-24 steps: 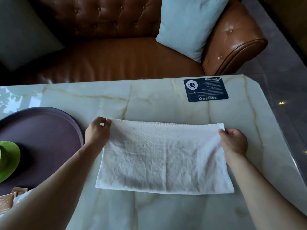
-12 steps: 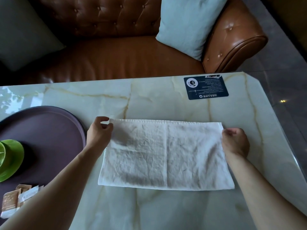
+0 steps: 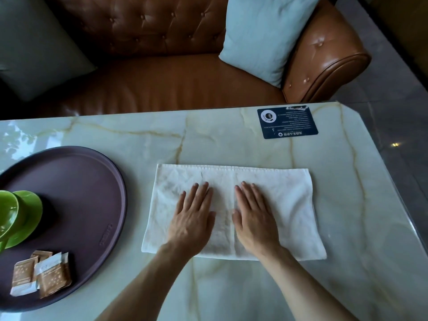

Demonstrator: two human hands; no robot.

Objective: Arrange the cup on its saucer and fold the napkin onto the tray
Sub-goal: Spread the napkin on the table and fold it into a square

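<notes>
Both hands are leaving the napkin's far corners, which I was pinching half a second ago, and are now lying flat on its middle. Since then the camera view is also showing more of the tray at my left.

I am pressing my left hand (image 3: 193, 218) palm down on the white napkin (image 3: 289, 205), just left of its centre crease, with the fingers straight, close together and pointing away from me. I am pressing my right hand (image 3: 253, 216) the same way just right of the crease, fingers straight and slightly fanned. Neither hand is gripping anything. The two thumbs are lying near each other across the crease without touching. Both bare forearms are reaching in from the bottom edge and angling toward each other.

The napkin is lying as a wide rectangle on the marble table (image 3: 231, 140), beside the tray and not on it. The round dark purple tray (image 3: 92, 181) is sitting at my left, just apart from the napkin. On it, a green cup (image 3: 7, 214) is resting on a green saucer (image 3: 31, 205) at the left border, partly cut off. Brown sachets (image 3: 41, 274) are lying on the tray's near side.

A dark blue card (image 3: 287, 122) is lying at the table's far right corner. Beyond the table, a brown leather sofa (image 3: 162, 77) is holding a pale blue cushion (image 3: 266, 35).
</notes>
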